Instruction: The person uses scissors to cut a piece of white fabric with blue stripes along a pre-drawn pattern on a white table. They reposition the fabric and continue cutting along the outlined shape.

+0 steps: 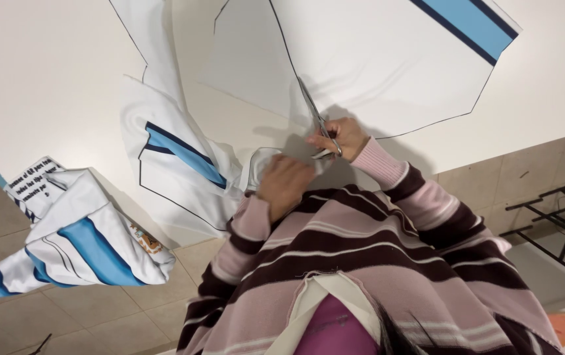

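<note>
A white table (52,79) fills the upper part of the view, with beige floor tiles (85,315) below it and a black metal rack (559,217) at the right edge. Spread across the table is white printed fabric (374,59) marked with thin black cutting lines and a light blue stripe edged in dark blue. The person's right hand (340,137) is closed around the handles of a pair of scissors (315,118), whose blades point away along a black line on the fabric. The left hand (284,185) rests fingers down on the fabric just beside the scissors; it seems to press the cloth flat, though its fingers are partly hidden. Both sleeves are pink with dark brown stripes. A loose cut piece of fabric (78,243), white and blue, hangs off the table's left edge.
</note>
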